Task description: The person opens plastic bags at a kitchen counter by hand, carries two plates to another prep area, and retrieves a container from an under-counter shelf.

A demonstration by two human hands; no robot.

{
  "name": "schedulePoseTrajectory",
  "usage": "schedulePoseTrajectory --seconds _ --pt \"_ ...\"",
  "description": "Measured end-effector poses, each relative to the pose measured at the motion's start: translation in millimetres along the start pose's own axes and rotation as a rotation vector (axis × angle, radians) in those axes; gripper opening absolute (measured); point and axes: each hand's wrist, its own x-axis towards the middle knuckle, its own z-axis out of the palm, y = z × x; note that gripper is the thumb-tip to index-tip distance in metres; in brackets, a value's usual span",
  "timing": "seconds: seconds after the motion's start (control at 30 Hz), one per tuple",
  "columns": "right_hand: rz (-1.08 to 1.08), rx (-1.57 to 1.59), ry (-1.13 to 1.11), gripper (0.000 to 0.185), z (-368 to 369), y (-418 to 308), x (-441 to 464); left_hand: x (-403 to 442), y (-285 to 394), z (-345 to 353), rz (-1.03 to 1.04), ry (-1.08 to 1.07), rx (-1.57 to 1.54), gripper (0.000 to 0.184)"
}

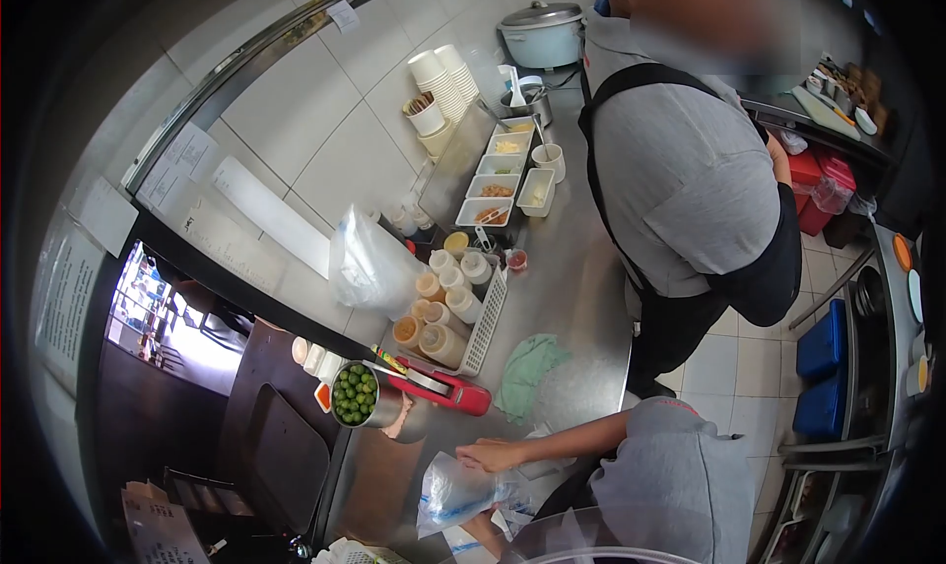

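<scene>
My right hand (488, 455) is closed on the upper side of a clear plastic bag (455, 493) with blue marks, held over the steel counter. Below it, my left hand (483, 530) grips the lower side of the same bag, its fingertips partly hidden. The bag's contents are hard to make out. Beyond the bag lie a green cloth (530, 375) and a red tape dispenser (448, 391). A metal pot of small green limes (355, 395) stands left of the dispenser.
A white basket of squeeze bottles (483, 332) stands against the wall side, with food trays (493, 188) farther along. A rice cooker (541, 34) sits at the far end. A co-worker in a grey shirt (690, 170) stands close on the right.
</scene>
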Motion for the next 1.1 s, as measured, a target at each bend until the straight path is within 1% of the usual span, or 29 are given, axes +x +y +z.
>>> schedulePoseTrajectory --seconds 0.1,0.2,0.3,0.4,0.5,0.6,0.63,0.67,0.7,0.77,0.83,0.9,0.93,1.0,1.03,1.07,1.1 --pt "0.01 -0.087 -0.102 0.022 -7.3 3.7 7.4 0.4 -2.4 -2.4 0.004 -0.009 0.014 0.027" --pt "0.373 0.045 -0.27 0.014 -24.7 -20.8 14.3 0.9 -5.2 -7.2 0.019 -0.011 0.025 0.029" --pt "0.363 -0.033 -0.334 0.018 -18.4 -12.3 26.9 0.7 -9.8 -13.9 0.046 0.002 0.045 0.03" --pt "0.259 -0.031 -0.208 0.033 -2.5 12.5 27.4 1.6 -16.4 -23.4 0.072 0.02 0.067 0.031" --pt "0.205 0.164 -0.082 0.03 7.9 27.4 20.9 1.5 -24.8 -34.4 0.098 0.038 0.083 0.032" --pt "0.21 0.376 -0.249 0.024 2.3 31.1 13.5 -3.8 -34.7 -47.3 0.106 0.064 0.134 0.034" --pt "0.31 0.325 -0.192 0.022 4.4 32.5 14.9 -3.0 -35.9 -48.2 0.108 0.063 0.148 0.034" --pt "0.287 0.39 -0.165 0.017 3.6 29.5 10.2 -2.2 -38.9 -49.8 0.121 0.061 0.154 0.035" --pt "0.238 0.44 -0.131 0.02 0.0 31.4 6.9 5.4 -40.8 -48.2 0.141 0.053 0.153 0.035" --pt "0.254 0.306 -0.058 0.02 14.8 55.6 10.0 1.0 -51.7 -57.2 0.169 0.01 0.217 0.036" --pt "0.167 0.241 0.058 0.022 18.9 48.0 5.2 -3.2 -57.8 -69.6 0.193 -0.103 0.369 0.037" --pt "0.151 0.185 0.168 0.023 23.7 41.0 0.9 -7.1 -52.8 -84.5 0.205 -0.269 0.59 0.038" --pt "0.144 0.144 0.225 0.023 20.2 36.4 1.2 -13.1 -25.5 -75.0 0.166 -0.342 0.639 0.047" --pt "0.17 0.181 0.258 0.024 12.7 17.0 -2.6 -26.7 19.2 -59.7 0.082 -0.493 0.735 0.066" --pt "0.189 0.206 0.276 0.024 12.4 10.1 -2.8 -27.2 2.1 -55.7 0.085 -0.364 0.662 0.066" --pt "0.164 0.208 0.284 0.024 13.9 8.7 -1.9 -27.5 -14.8 -51.6 0.097 -0.237 0.583 0.065" --pt "0.141 0.21 0.296 0.024 14.5 9.4 -1.4 -31.0 -7.6 -28.3 -0.003 -0.118 0.418 0.065"
